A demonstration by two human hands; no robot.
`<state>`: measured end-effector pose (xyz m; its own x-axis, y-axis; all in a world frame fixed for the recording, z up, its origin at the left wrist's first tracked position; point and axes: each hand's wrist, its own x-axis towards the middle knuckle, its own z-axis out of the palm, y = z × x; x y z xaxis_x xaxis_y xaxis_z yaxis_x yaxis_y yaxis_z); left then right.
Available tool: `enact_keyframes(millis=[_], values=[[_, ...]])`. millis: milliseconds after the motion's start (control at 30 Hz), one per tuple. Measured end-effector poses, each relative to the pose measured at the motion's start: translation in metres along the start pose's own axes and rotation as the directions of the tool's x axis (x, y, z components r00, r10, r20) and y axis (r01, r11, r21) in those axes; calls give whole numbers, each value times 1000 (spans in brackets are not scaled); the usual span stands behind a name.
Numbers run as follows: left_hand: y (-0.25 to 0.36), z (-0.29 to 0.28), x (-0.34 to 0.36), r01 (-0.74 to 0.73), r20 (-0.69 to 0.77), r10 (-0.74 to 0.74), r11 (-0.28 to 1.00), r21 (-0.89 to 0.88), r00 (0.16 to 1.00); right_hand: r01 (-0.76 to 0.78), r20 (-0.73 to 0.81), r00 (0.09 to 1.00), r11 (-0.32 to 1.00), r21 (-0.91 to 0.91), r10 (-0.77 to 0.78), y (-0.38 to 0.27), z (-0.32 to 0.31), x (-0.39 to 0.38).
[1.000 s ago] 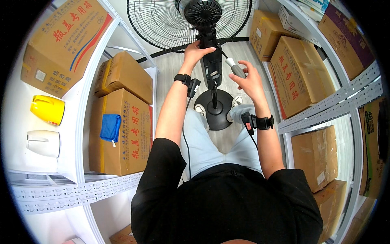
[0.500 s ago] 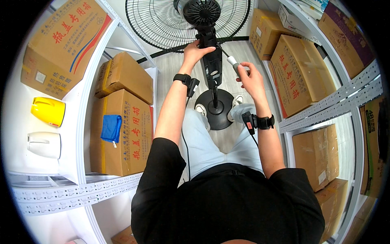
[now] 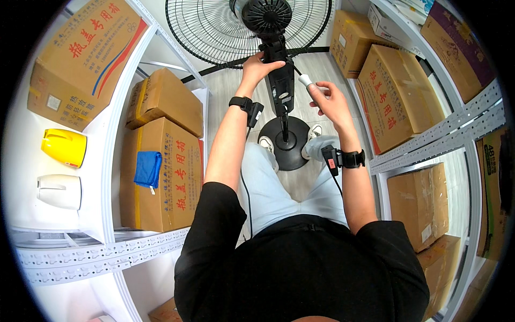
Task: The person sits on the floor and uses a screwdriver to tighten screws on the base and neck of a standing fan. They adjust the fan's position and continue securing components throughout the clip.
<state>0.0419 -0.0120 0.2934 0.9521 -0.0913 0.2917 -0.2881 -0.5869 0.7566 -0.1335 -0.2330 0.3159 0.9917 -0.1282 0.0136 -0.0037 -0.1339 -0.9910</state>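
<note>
Shelves flank the fan, with a large box on the one to its right and a blue cloth lying on another box to its left. Left hand closed round the fan's neck; right hand, just right of the fan, grips the screwdriver by its handle, shaft slanting toward the fan's neck, though tip contact is hard to make out.

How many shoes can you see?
2: the left shoe by the left edge of the black fan base, the right shoe by its right edge. Others could be hidden.
</note>
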Motion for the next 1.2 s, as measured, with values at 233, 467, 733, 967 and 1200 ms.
enact_keyframes(millis=[233, 467, 733, 967, 1200], values=[[4, -3, -2, 19, 46, -15, 997, -80, 999, -41, -1, 999, 999, 31, 41, 2, -6, 5], [1, -1, -2, -1, 3, 1, 998, -60, 1000, 195, -73, 976, 973, -122, -205, 1, 3, -5], [-1, 5, -1, 1, 19, 1, 996, -90, 1000, -9, 0, 1000, 1000, 28, 9, -3, -4, -1], [-1, -5, -2, 11, 30, -8, 997, -80, 1000, -80, 31, 997, 985, 150, 76, -9, -5, 2], [13, -7, -6, 16, 45, -13, 998, -63, 999, 119, -11, 992, 982, -147, -122, -6, -4, -9]])
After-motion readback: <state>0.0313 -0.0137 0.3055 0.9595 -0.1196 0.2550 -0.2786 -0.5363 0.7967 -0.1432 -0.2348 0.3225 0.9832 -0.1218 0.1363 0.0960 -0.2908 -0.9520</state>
